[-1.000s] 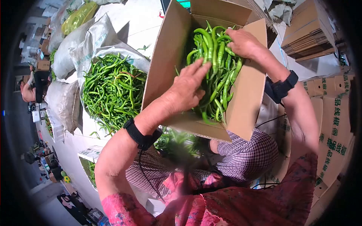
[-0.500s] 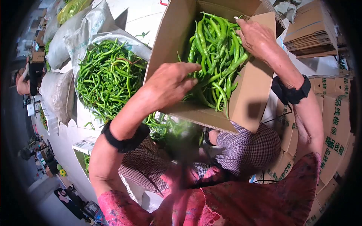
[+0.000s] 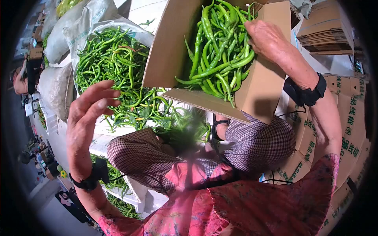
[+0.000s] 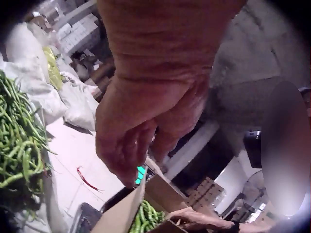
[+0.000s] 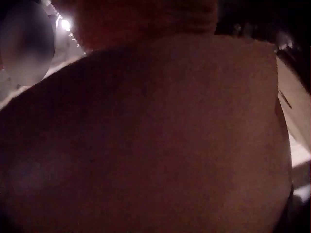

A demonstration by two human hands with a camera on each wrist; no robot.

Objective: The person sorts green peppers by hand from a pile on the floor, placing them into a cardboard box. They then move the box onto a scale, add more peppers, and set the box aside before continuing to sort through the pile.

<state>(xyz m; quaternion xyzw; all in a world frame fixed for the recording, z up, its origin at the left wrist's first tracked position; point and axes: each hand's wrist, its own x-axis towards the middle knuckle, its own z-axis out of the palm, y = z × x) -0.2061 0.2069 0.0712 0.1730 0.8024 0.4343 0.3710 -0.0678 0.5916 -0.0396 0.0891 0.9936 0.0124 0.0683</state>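
Long green chili peppers (image 3: 222,47) lie heaped in an open cardboard box (image 3: 159,59) that stands tilted before me. My right hand (image 3: 269,41) is at the box's right side, its bent fingers against the edge of that heap and their tips hidden. The right wrist view is dark and mostly filled by the box's cardboard (image 5: 146,131). My left hand (image 3: 88,114) is away from the box, raised with relaxed, apart fingers and nothing in it. Beyond its fingertips lies a large loose pile of green chili peppers (image 3: 112,63). The left wrist view shows this hand (image 4: 146,116) hanging empty.
White woven sacks (image 3: 73,37) stand at the left. Flattened cardboard boxes (image 3: 325,29) are stacked at the upper right, with printed cartons (image 3: 350,118) below. More peppers lie by the knees, and a red chili pepper (image 4: 88,179) is on the floor. Another person (image 3: 21,76) is far left.
My left hand has left the peppers in the box and swung left and down, towards the loose pile. My right hand has stayed at the box's right side.
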